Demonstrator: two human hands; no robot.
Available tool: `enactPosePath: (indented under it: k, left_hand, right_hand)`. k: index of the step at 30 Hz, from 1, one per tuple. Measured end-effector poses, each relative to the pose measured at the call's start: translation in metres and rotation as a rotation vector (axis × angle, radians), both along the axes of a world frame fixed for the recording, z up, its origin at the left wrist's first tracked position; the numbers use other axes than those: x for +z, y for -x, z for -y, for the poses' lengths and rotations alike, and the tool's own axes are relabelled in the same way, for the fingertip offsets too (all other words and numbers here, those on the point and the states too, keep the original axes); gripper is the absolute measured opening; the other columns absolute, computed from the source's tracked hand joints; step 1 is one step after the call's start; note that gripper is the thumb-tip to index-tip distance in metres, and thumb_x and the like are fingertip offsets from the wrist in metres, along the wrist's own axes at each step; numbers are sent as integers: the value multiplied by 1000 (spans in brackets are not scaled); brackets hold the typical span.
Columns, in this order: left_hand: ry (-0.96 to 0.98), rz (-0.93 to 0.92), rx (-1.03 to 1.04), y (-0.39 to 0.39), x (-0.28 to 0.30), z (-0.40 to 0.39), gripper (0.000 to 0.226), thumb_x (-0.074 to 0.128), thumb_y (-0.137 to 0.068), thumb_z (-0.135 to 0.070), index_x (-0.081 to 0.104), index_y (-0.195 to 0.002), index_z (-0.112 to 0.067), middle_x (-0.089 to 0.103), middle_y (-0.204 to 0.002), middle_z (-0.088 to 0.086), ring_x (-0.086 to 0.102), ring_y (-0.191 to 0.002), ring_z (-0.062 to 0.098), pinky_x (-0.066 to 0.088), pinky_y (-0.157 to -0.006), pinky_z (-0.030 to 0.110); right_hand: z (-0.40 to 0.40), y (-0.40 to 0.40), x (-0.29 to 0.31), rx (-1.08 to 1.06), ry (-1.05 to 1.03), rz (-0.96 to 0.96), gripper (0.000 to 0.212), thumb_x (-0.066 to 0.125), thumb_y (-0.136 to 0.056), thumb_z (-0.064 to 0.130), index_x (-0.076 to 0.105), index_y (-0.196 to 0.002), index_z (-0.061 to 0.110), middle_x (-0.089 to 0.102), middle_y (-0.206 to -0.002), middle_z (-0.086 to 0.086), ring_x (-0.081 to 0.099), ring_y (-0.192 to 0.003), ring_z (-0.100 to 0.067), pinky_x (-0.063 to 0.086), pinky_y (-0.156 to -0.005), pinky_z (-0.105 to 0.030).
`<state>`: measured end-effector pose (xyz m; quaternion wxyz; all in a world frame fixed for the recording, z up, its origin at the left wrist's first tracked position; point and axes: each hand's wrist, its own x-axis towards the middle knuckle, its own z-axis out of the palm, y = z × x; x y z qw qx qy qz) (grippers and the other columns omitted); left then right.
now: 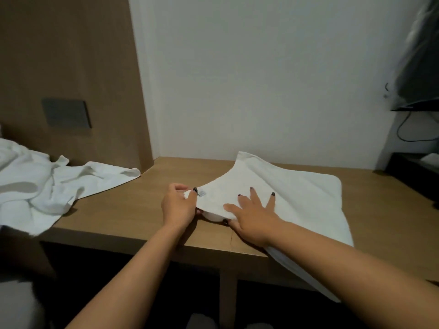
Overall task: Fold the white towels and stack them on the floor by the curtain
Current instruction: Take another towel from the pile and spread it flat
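Towel (pixel 297 193) corner leftward, L hand (pixel 178 205) pinch

- In front of you a plain white wall (pixel 261 74) fills the centre and upper right of the frame.
- At left you see a brown wood-grain panel (pixel 66 55) bearing a dark grey plate (pixel 66 113).
- A light wooden desk (pixel 133 210) spans the lower middle, dark beneath.
- At far right a dark screen (pixel 420 74) hangs, a black cable (pixel 403 131) looping under it.
- The light is dim and even.

Two hands on the job: left hand (pixel 179 205), right hand (pixel 253 217). One spread white towel (pixel 297 198), one crumpled towel heap (pixel 45 184). One wooden desk (pixel 133 210), one wall-mounted screen (pixel 420 74).
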<state>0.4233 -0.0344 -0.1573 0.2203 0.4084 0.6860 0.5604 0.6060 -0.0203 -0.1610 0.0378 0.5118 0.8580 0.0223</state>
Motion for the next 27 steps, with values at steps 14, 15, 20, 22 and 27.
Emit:
enactPosePath:
  k: [14, 15, 20, 22, 27]
  left_hand:
    - [121, -32, -620, -53, 3, 23, 16, 68, -87, -3, 74, -96, -16, 74, -80, 7, 68, -68, 12, 54, -62, 23]
    - [124, 36, -634, -54, 6, 27, 22, 67, -86, 1, 74, -99, -15, 74, -84, 10, 69, -69, 14, 56, -64, 25]
    - [74, -110, -570, -56, 1, 22, 23, 73, -83, -3, 77, -97, -19, 75, -86, 0, 71, -77, 5, 60, -76, 27]
    - [57, -194, -538, -56, -2, 19, 16, 79, -79, -12, 79, -89, -23, 75, -81, -9, 70, -78, 3, 59, -76, 25]
    - [-34, -371, -558, -53, -3, 17, 18, 84, -72, -12, 80, -81, -27, 66, -82, -6, 60, -78, 1, 48, -64, 13]
  right_hand:
    - [-19, -94, -9, 32, -86, -675, 53, 58, -88, 13, 50, -137, 29, 50, -141, 4, 40, -133, -14, 27, -117, -41]
    - [-13, -88, -11, 80, -104, -717, 46, 62, -85, 14, 59, -129, 29, 57, -133, 7, 47, -124, -9, 34, -113, -38]
    - [-12, -84, -13, 155, -133, -701, 28, 68, -86, 39, 69, -111, 28, 66, -112, 14, 54, -99, -3, 48, -86, -25]
    - [-12, -80, -15, 174, -200, -658, 26, 64, -88, 43, 71, -108, 27, 66, -107, 15, 54, -94, -3, 46, -82, -24]
    - [-8, -73, -17, 241, -291, -611, 22, 63, -86, 39, 74, -96, 23, 66, -97, 9, 53, -87, -7, 46, -75, -26]
